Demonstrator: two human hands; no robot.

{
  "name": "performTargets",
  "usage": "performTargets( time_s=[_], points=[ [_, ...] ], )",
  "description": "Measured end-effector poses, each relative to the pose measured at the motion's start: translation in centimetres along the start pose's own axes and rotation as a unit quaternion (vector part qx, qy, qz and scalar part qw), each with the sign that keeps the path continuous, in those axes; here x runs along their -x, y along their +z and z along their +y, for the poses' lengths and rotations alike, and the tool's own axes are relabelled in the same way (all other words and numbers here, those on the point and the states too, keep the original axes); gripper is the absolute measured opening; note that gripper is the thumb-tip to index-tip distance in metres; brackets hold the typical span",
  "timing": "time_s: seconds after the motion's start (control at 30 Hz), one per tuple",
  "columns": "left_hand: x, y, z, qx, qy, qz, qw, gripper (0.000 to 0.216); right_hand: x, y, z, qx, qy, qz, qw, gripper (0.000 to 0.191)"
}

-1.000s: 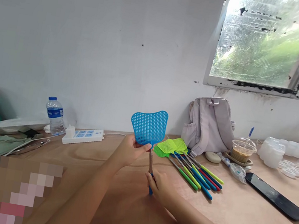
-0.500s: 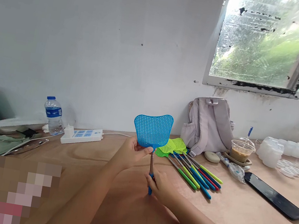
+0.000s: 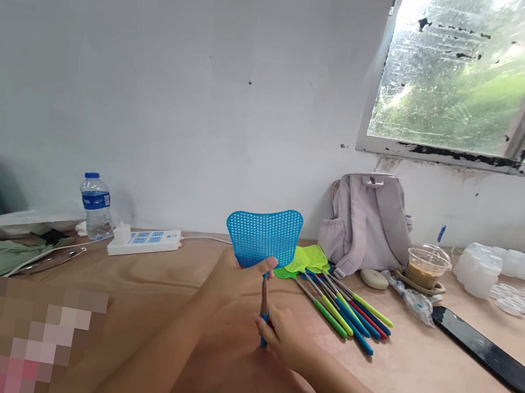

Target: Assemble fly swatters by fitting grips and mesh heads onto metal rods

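Observation:
A blue fly swatter stands nearly upright in front of me, its perforated head on top and a metal rod below. My left hand is closed on the lower edge of the head, thumb across the front near the neck. Lower down, my right hand wraps round the blue grip at the rod's end. Just right of my hands lies a bunch of fly swatters, with green heads and green, blue and red grips fanned toward me.
Behind the bunch a grey backpack leans on the wall. To the right are a drink cup, a black phone and several white bottles. A power strip and a water bottle stand at the left back.
My left thumb has moved up over the base of the blue swatter's head, and the head has turned and lowered slightly. My right hand keeps its hold on the grip.

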State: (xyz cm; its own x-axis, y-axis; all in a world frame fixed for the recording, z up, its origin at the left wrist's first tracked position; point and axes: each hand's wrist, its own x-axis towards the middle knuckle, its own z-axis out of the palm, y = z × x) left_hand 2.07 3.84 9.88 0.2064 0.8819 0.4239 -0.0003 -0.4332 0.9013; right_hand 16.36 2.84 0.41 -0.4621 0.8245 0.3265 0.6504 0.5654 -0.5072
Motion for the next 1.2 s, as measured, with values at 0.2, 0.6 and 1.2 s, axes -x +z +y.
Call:
performTargets(
  time_s=[0.2, 0.6, 1.2],
  points=[
    [0.6, 1.9, -1.6, -0.025, 0.056, 0.078, 0.995, 0.023, 0.1, -0.4, 0.1, -0.022, -0.031, -0.018, 0.999, 0.019],
    [0.8, 2.7, -3.2, -0.026, 0.093, 0.084, 0.992, 0.025, 0.0, -0.9, 0.2, -0.052, -0.023, -0.043, 0.997, 0.019],
    [0.9, 3.1, -5.1, -0.042, 0.107, 0.04, 0.993, 0.026, 0.4, 0.7, 1.8, -0.085, 0.005, -0.034, 0.996, 0.008]
  ],
)
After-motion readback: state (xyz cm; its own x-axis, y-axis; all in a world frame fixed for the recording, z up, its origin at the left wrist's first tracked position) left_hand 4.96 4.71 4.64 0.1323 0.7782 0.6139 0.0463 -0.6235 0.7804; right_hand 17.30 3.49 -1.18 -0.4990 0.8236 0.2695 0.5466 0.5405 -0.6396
